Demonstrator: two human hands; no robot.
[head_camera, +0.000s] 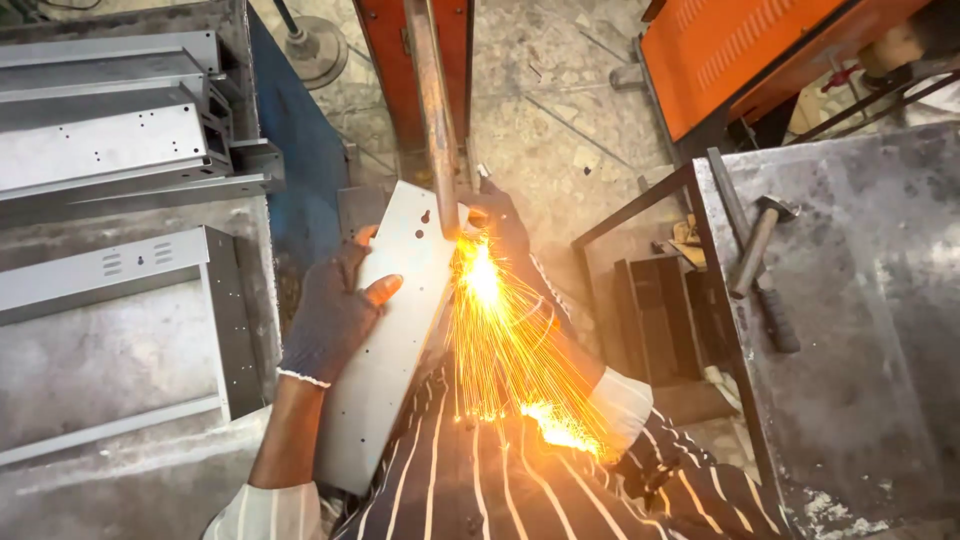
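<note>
Two gloved hands are steadying a long grey sheet-metal panel (390, 330) under the tip of a rusty vertical electrode arm (432, 110), in the only view, the head camera looking down. The left hand (335, 315) is grasping the panel's left edge, fingers wrapping over its face, while the right hand (497, 222) is gripping the far upper corner just beside the contact point; its fingers are partly hidden behind the glare, but it appears closed on the panel. A shower of orange sparks (500, 340) is bursting from between the hands and falling toward the person's striped shirt (480, 480). To do this step well, I judge that the panel should be kept flat and square against the electrode, both grips firm so the sheet is not shifting, and the fingers kept clear of the hot spot. Left of the left hand, more folded grey metal parts (110, 140) are lying stacked on a bench (70, 370). Right of the right hand, well apart, a hammer (755, 245) is resting on another bench (860, 350), with an orange machine housing (740, 50) beyond it.
</note>
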